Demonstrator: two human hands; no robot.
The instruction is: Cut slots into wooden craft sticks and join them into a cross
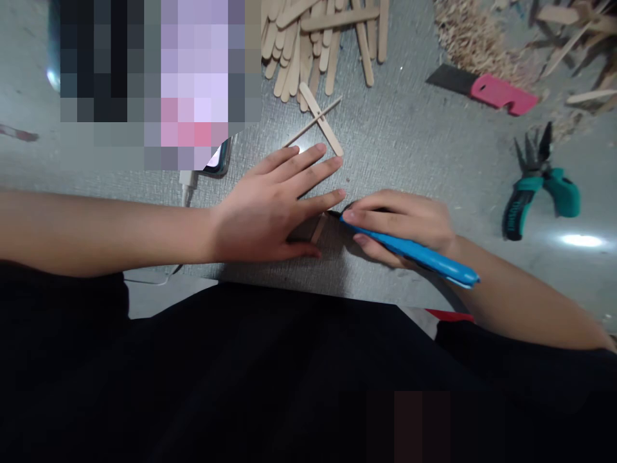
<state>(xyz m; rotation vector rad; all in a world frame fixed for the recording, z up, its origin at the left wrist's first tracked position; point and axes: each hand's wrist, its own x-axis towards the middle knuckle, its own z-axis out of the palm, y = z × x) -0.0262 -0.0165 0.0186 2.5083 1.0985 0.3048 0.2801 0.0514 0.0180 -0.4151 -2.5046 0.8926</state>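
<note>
My left hand [284, 199] lies with fingers spread on the grey tabletop. Between its thumb and index finger shows a short piece of wooden stick [318, 228]; whatever lies beneath the palm is hidden. A blue utility knife [409, 249] is gripped in my right hand [405, 222], its dark tip pointing left, close to the upper end of that piece. Just beyond my left fingertips, a craft stick [328, 128] and a thinner wooden strip [301, 133] form a cross.
A pile of craft sticks [308, 45] lies at the back. To the right are wood shavings [465, 42], a pink-handled blade [501, 93] and green-handled pliers [540, 186]. A phone [222, 161] with a white cable [187, 183] sits at left, partly behind a blurred area.
</note>
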